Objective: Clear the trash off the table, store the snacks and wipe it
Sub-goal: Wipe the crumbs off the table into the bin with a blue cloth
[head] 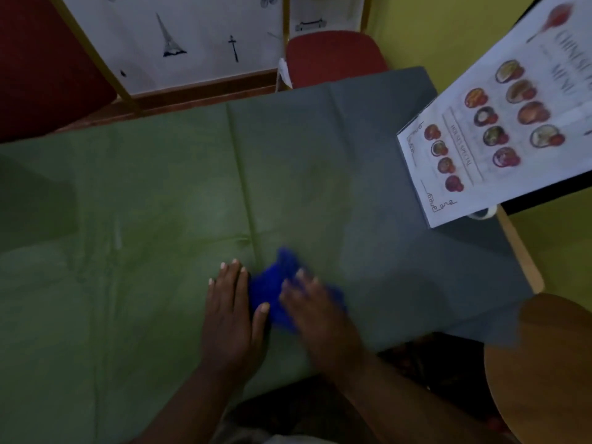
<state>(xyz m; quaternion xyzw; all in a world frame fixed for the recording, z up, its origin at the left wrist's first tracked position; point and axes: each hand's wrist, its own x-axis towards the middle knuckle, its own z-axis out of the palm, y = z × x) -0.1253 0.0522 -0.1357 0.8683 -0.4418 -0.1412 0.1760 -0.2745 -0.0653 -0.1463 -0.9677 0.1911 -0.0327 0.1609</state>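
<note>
Cloth (267,296) is what I am working with here: a blue rag, crumpled, lying low in the middle of the frame on the green-covered table (144,203). I judge it light, soft and limp. It will bunch up and fold over itself rather than slide as one flat piece, so it wants a broad palm pressing down on its middle, not a pinch at one corner. The table cover looks thin and creased, and I expect it could drag along with the rag if nothing pins it.

The left hand (229,302) lies flat on the cover just left of the rag, palm down. Its fingers are straight and together, pointing toward the top of the frame, and the thumb tip touches the rag's edge. It holds nothing, and to my eye it is steadying the cover.

The right hand (315,307) is on top of the rag's right part and is blurred. Its fingers look stretched out and pressing, not curled around the fabric, though the blur hides what the palm does underneath. Both forearms come in from the bottom edge.

A picture menu (499,129) sits at the upper right over the table's corner, well away from the rag. A red chair (333,56) stands at the top beyond the far edge.
</note>
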